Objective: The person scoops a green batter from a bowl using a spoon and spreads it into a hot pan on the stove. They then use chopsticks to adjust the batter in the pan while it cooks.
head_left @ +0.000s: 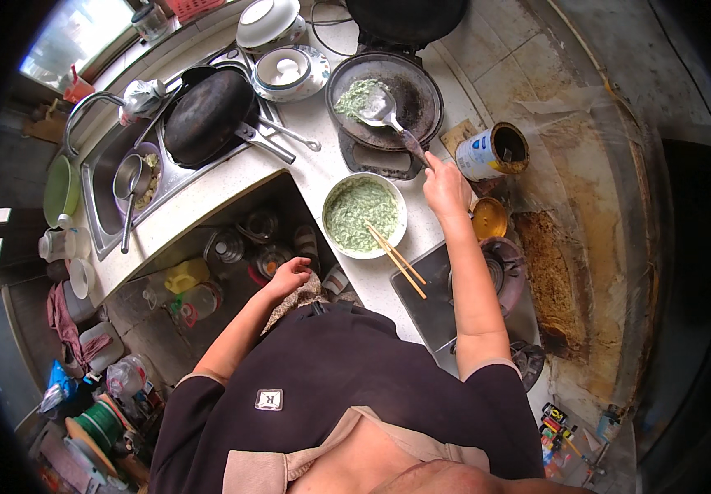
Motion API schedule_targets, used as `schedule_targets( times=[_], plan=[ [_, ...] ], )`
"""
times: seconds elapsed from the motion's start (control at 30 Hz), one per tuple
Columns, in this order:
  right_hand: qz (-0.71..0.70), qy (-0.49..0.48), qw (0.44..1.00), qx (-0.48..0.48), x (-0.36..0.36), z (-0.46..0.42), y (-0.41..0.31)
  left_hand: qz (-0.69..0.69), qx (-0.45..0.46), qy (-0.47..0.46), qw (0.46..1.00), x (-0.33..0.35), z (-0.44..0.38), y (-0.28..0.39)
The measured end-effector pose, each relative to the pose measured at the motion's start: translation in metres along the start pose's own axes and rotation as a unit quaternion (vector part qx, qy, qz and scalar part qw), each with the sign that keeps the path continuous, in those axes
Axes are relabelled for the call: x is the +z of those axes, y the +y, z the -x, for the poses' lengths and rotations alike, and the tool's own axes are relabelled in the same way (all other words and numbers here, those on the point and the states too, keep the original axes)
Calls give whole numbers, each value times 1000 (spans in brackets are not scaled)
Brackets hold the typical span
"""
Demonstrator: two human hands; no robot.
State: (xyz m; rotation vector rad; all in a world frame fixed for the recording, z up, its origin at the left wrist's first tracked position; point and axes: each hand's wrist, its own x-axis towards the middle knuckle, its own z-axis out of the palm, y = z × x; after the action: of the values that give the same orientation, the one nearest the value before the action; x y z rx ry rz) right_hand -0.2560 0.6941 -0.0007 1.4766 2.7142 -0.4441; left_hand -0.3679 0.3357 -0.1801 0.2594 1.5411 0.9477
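My right hand (448, 188) grips the dark handle of a metal ladle (381, 110). Its bowl rests in pale green shredded batter (355, 97) on the left part of an open electric griddle (417, 117). Below the griddle, on the counter, a white bowl (328, 238) holds more of the green batter (358, 210), with a pair of wooden chopsticks (402, 262) leaning out over its rim. My left hand (292, 276) hangs in front of my body, fingers loosely curled and holding nothing.
At the left, a black wok (207, 117) lies over the steel sink (93, 185), beside a saucepan (132, 179). Stacked dishes (281, 71) stand left of the griddle. A large tin can (479, 154) and a gas stove (426, 296) are on the right. The griddle's raised lid (408, 18) is behind.
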Motion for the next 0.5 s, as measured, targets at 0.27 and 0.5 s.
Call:
schedule_targets(
  times=[0.27, 0.5],
  plan=[
    [-31, 4, 999, 30, 0, -3, 11, -28, 13, 7, 999, -10, 3, -11],
    [-63, 12, 995, 76, -19, -3, 21, -23, 6, 4, 1000, -11, 4, -7]
  ],
)
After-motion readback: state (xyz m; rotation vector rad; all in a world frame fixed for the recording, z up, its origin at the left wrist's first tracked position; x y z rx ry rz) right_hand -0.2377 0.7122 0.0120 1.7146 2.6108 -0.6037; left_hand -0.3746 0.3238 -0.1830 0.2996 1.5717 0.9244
